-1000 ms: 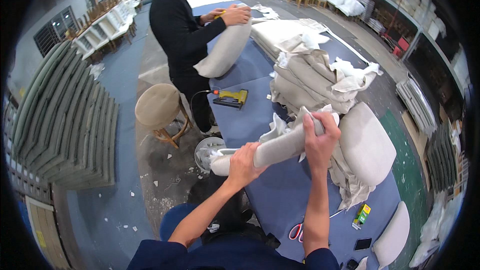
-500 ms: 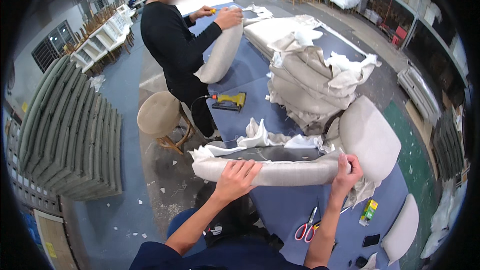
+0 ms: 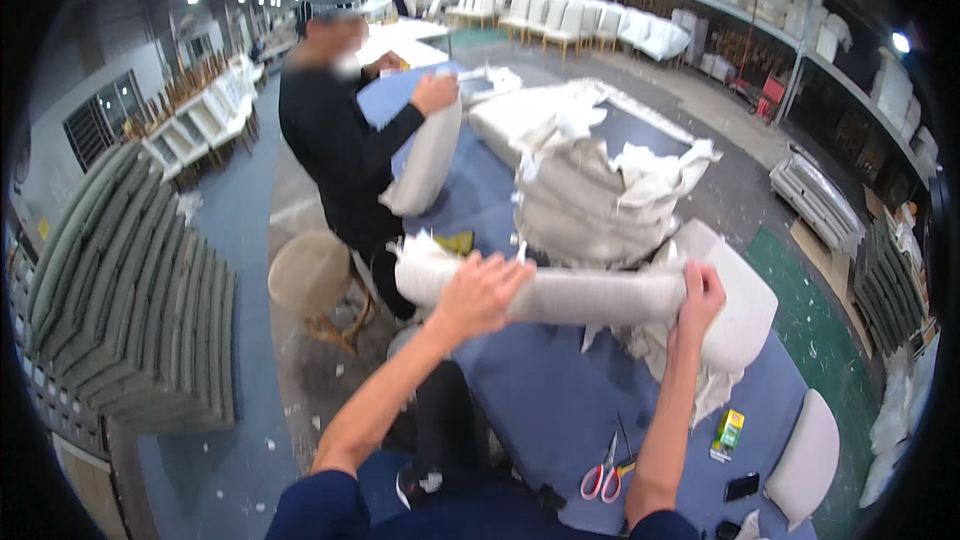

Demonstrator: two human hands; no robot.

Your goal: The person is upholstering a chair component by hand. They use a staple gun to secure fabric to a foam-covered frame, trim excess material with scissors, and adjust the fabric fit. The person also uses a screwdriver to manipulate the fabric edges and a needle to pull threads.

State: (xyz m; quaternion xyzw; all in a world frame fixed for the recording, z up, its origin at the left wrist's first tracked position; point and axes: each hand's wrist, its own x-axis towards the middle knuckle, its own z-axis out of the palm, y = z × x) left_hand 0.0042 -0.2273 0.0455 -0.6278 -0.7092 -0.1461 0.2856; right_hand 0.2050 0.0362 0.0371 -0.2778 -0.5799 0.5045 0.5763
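A long beige upholstered chair panel (image 3: 600, 297) is held up lengthwise above the blue work table (image 3: 560, 380), its padded edge toward me. My left hand (image 3: 482, 292) lies over its left part, with the thumb side hidden. At the right end my right hand (image 3: 700, 298) is closed round the panel's edge. Loose white lining and frayed cloth stick up from the left end. Behind it, a yellow staple gun (image 3: 457, 241) is mostly covered. Red-handled scissors (image 3: 602, 480) lie on the table below the panel, left of my right forearm.
A pile of beige covers (image 3: 590, 202) stands beyond the panel, with a finished cushion (image 3: 735, 300) at right. A co-worker (image 3: 340, 140) handles another panel at far left. A round stool (image 3: 312, 273), a green-yellow box (image 3: 729, 429), a phone (image 3: 742, 486) and stacked grey-green panels (image 3: 130, 300) surround me.
Both hands have raised the chair panel and tipped it, so its inner side with the white lining no longer shows. It now covers most of the staple gun. My view has tilted upward.
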